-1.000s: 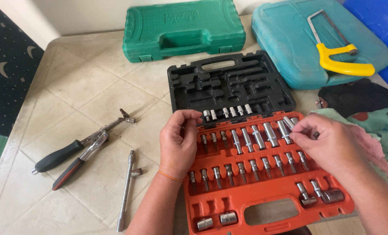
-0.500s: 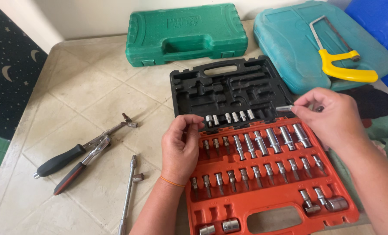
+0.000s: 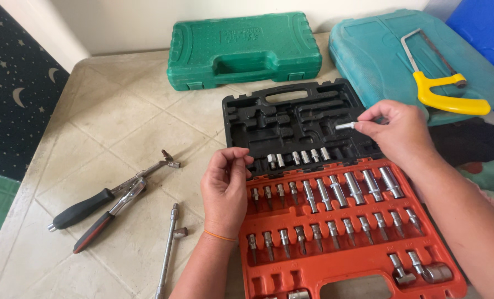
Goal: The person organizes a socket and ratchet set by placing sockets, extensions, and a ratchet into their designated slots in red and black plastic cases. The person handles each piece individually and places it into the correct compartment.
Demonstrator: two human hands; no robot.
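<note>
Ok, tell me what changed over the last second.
The right hand lifted a small metal socket away from the orange tray and carried it up over the black lid. The left hand stayed at the tray's left edge, and the tools on the table did not move.

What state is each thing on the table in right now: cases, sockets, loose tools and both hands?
Orange socket case: open, rows mostly filled.
Black lid tray: open, mostly empty, a few sockets along its near edge.
Green case: shut.
Teal case: shut, yellow-handled hacksaw lying on it.
Ratchet handles: loose on the table.
Extension bar: loose.
Right hand: pinching a small metal bit over the tray.
Left hand: fingers curled, contents unclear.
</note>
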